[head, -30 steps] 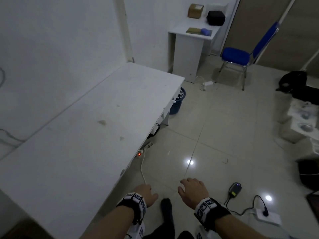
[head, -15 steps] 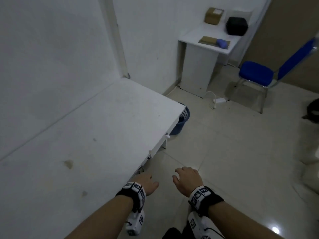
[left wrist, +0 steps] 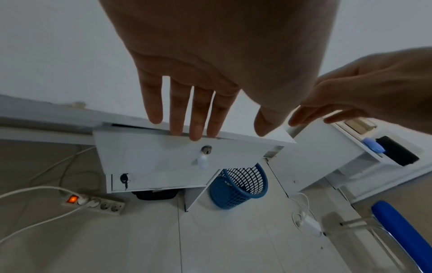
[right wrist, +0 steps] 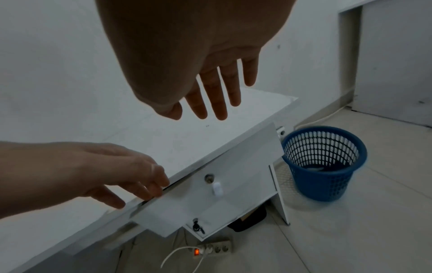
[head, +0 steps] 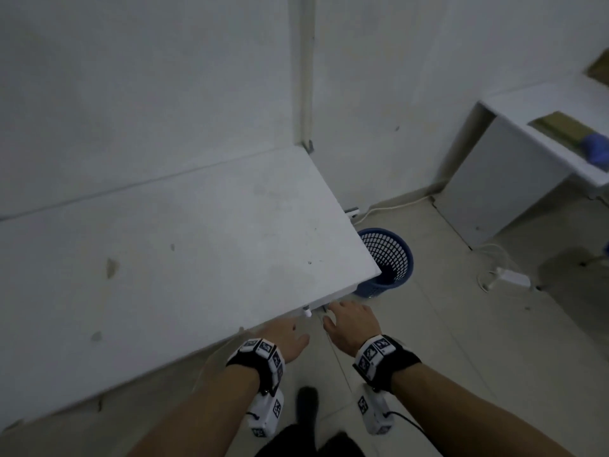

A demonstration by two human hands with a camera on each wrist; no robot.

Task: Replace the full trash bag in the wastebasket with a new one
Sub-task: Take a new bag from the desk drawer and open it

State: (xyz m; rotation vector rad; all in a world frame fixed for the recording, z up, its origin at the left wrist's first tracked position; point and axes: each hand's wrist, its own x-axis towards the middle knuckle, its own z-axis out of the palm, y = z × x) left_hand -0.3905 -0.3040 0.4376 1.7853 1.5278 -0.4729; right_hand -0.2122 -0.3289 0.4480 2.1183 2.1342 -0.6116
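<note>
Down on the floor, the blue wastebasket (head: 389, 262) stands just beside the corner of the white tabletop (head: 184, 245). Both the left hand (head: 285, 336) and right hand (head: 351, 323) are flat and hold nothing, near the tabletop's front edge.

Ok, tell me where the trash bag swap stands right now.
Nothing looks done yet. The blue wastebasket stands on the floor beside the desk, untouched; something dark lies in its bottom, and no bag shows over its rim. In hand: nothing. The left hand is open at the desk's front edge above a drawer, the right hand open beside it. Lifting the old bag and fitting a new one remain.
</note>
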